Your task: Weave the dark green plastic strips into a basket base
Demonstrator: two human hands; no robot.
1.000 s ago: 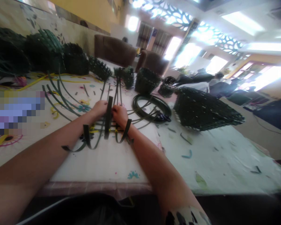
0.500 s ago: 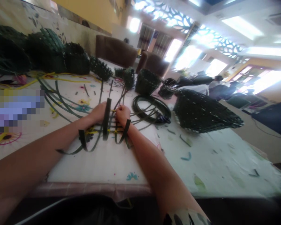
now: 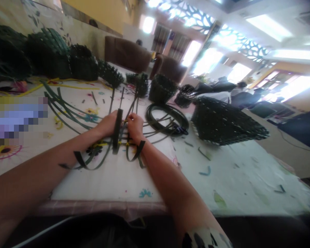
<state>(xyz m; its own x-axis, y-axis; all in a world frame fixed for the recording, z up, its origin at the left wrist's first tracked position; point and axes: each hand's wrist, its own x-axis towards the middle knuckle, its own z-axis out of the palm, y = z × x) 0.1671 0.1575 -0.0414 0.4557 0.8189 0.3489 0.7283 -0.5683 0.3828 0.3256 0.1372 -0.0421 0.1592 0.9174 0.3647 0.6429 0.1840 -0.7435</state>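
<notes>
Right before us, the open lattice of flat dark-green strips (image 3: 124, 144) lies on the table (image 3: 98, 187), on its white flower-printed cover, between our forearms. Small bright-yellow ties (image 3: 119, 143) mark some of its crossings. One broad dark-green strip (image 3: 116, 132) rises at its middle, while narrower ends curl up toward us and others fan out to the left, to the right and away. Our right hand (image 3: 135, 126) has its grip pinched closed at the far part of the lattice, on a bit of thin yellow tie (image 3: 125, 121). The broad strip hides the fingertips of our left hand (image 3: 109, 124), so we cannot tell whether that grip is open or closed. Just beyond our right hand lies a coil of dark-green strip (image 3: 184, 120). Farther right, a large dark-green woven basket (image 3: 224, 122) rests on its side; smaller dark-green woven baskets (image 3: 162, 90) stand along the far edge.
</notes>
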